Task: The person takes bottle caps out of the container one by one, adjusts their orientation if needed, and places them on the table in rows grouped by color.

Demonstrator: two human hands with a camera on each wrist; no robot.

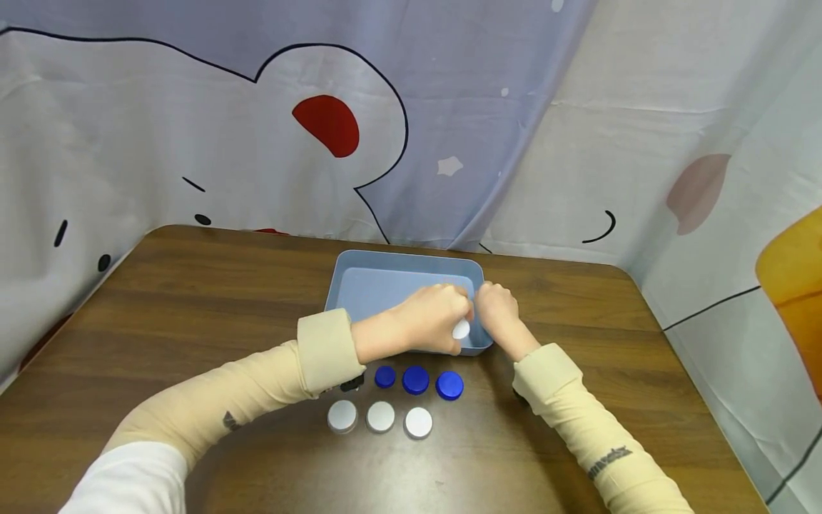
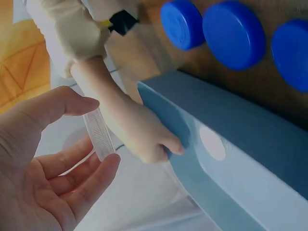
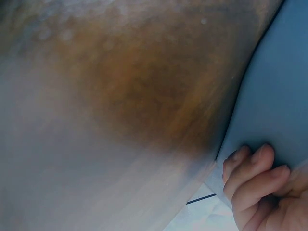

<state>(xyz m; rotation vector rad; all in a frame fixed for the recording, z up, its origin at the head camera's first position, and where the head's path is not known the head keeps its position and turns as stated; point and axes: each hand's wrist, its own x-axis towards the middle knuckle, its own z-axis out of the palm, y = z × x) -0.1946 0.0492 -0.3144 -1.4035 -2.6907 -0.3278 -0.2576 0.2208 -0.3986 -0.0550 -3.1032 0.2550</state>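
My left hand [image 1: 430, 318] is over the front right of a blue-grey tray [image 1: 359, 255]. Thumb and fingertips pinch a translucent cap with a ribbed edge [image 2: 100, 134], plain in the left wrist view. A white disc [image 2: 211, 143] shows inside the tray along its near wall. At the tray's right end, my right hand [image 1: 499, 312] grips the rim, fingers curled against the outer wall [image 3: 274, 86] in the right wrist view; its thumb is hidden there.
Three blue caps [image 1: 415, 380] lie in a row in front of the tray. Nearer me are three white caps [image 1: 380, 417]. The brown wooden table [image 1: 212, 300] meets a patterned curtain [image 1: 225, 143] behind and at the sides.
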